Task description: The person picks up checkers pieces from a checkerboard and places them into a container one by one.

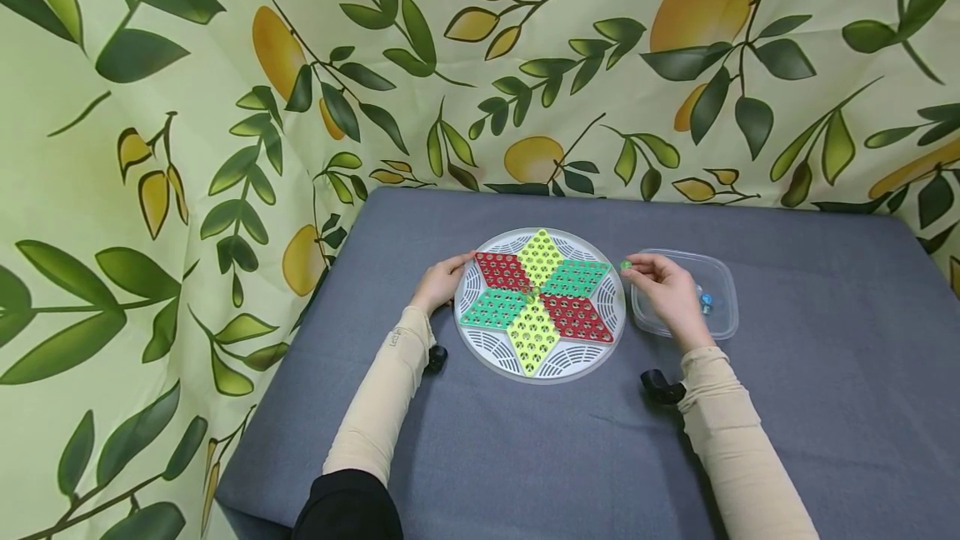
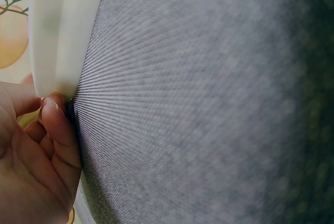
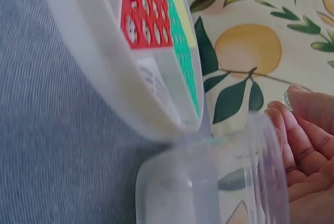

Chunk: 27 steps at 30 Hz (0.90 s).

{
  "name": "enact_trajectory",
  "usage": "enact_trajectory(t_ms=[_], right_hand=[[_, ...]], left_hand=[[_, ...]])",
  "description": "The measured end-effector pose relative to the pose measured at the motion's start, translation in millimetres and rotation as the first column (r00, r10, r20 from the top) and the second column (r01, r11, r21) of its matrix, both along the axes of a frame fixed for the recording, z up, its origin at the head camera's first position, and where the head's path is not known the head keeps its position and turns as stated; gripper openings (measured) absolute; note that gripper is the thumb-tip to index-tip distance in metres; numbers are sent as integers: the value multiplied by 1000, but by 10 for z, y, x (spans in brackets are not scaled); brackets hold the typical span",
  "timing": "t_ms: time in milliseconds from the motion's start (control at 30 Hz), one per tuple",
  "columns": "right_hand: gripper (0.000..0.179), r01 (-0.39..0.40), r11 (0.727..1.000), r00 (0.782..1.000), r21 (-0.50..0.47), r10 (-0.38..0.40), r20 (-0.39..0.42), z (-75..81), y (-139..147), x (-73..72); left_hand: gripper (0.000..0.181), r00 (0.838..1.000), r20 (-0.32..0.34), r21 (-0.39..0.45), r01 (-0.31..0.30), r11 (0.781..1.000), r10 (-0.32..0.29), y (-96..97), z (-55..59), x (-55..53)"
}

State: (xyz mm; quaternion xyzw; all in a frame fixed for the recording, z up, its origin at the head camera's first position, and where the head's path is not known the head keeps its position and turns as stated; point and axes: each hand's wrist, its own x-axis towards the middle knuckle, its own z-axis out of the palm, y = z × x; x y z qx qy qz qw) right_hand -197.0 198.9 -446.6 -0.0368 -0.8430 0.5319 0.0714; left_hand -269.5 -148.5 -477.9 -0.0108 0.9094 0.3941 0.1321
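Note:
A round white Chinese checkers board (image 1: 542, 369) with a red, yellow and green six-pointed star lies on the table. My left hand (image 1: 440, 283) holds its left rim; in the left wrist view, curled fingers (image 2: 60, 125) meet the underside of the white edge. Between thumb and fingertips, my right hand (image 1: 667, 290) pinches a small green marble (image 1: 626, 265) just off the board's right side. That hand is over the near-left part of a clear plastic container (image 1: 723, 325). The right wrist view shows the marble (image 3: 286, 100) as glassy, partly hidden by the thumb.
Blue marbles (image 1: 706, 302) lie inside the container, which stands close to the board's right edge. A few greenish marbles (image 1: 533, 297) sit around the star's centre. Grey cloth (image 1: 540, 457) covers the table, and a leaf-and-fruit patterned curtain (image 1: 420, 107) hangs behind and to the left.

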Motion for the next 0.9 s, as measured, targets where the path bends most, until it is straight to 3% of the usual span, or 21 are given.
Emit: enact_trajectory(t_ms=[333, 633, 900], right_hand=[[33, 31, 999, 999, -20, -32, -10, -297, 278, -162], [38, 4, 998, 996, 70, -10, 83, -78, 278, -82], [37, -18, 991, 992, 135, 1, 123, -67, 320, -94]], left_hand=[[36, 1000, -27, -26, 12, 1000, -13, -9, -13, -4], [36, 999, -41, -38, 18, 999, -19, -11, -11, 12], [36, 999, -50, -57, 14, 998, -17, 3, -11, -3]])
